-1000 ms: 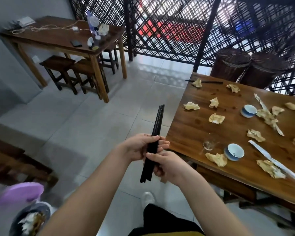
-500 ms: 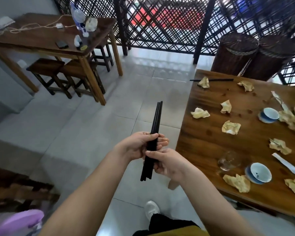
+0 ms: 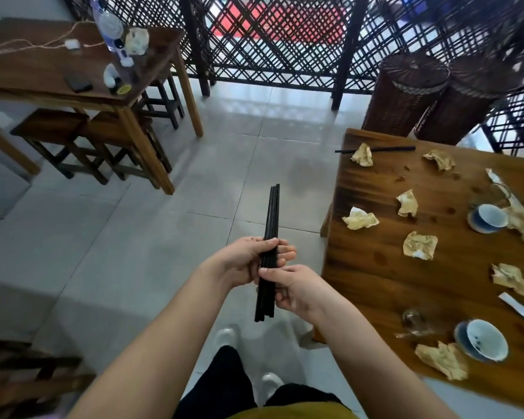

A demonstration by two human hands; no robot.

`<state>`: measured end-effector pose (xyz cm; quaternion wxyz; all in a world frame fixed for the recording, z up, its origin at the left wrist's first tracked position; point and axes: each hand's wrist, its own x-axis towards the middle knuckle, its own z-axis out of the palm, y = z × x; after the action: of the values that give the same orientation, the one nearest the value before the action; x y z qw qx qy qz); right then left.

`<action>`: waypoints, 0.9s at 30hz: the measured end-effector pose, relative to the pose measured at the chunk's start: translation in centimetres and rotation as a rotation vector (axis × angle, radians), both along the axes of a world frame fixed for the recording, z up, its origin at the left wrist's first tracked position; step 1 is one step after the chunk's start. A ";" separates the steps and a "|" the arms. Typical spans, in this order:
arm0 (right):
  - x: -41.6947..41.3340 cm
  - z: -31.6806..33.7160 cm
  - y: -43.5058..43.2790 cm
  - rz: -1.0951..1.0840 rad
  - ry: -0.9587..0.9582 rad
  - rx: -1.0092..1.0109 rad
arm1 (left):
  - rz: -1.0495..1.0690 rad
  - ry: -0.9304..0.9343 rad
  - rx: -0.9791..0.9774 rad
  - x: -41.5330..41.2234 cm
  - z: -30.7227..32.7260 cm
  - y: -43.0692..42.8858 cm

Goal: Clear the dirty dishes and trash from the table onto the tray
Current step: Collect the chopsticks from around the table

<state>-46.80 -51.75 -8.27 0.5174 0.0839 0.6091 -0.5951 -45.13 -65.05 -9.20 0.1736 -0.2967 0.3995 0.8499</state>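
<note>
— Both of your hands are on one bundle of black chopsticks (image 3: 271,213). Your left hand (image 3: 244,258) is curled round the middle and your right hand (image 3: 295,287) pinches it just below, thumb across the front. From the head camera, the sticks stand nearly upright over the floor, tips pointing away from you.

— Agreed. The lower ends look uneven, so I'd judge you're squaring them up. Right of your grip is the table (image 3: 372,267), far from cleared. It has crumpled napkins (image 3: 360,218), a far cup (image 3: 489,217), a near cup (image 3: 484,340) and a glass (image 3: 412,320). A loose pair of sticks (image 3: 387,149) lies beyond and to the right of your grip, partly under a napkin.

— And the tray?

— Not in view, so you can't count on knowing where it is.

— Then watch two things. If your left hand loosens while the right slides, a single stick could drop out of the bottom onto the tiles.

— And that glass sits close to the table's near edge, low and right of your grip. If you reach past it with a long bundle in hand, you could knock it off.
</note>
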 end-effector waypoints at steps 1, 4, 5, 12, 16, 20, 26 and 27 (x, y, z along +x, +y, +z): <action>-0.4 -0.2 -0.4 -0.006 -0.003 0.001 | -0.005 0.002 0.007 -0.5 -0.2 -0.5; -1.5 -0.5 -2.1 -0.029 -0.021 -0.011 | -0.014 0.006 0.017 -1.9 -0.7 -2.3; -2.0 -0.7 -2.9 -0.048 -0.026 -0.007 | -0.027 0.007 0.021 -2.6 -0.8 -3.2; -5.4 -0.6 -9.8 -0.143 -0.016 -0.028 | -0.118 0.029 0.021 -7.3 -0.4 -10.6; -7.2 -0.2 -13.8 -0.162 0.022 -0.054 | -0.172 0.052 0.015 -9.6 0.0 -15.0; -8.5 -0.2 -16.6 -0.185 0.042 -0.047 | -0.248 0.091 -0.004 -11.6 0.0 -18.3; -10.4 -0.1 -19.8 -0.220 0.041 -0.037 | -0.297 0.113 -0.005 -14.1 0.1 -21.5; -10.8 -0.1 -20.3 -0.226 0.048 -0.036 | -0.301 0.120 0.001 -14.6 0.2 -22.0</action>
<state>-57.65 -72.02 -8.34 0.4340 0.1284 0.5970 -0.6624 -59.75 -87.01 -9.04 0.2749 -0.1824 0.4487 0.8305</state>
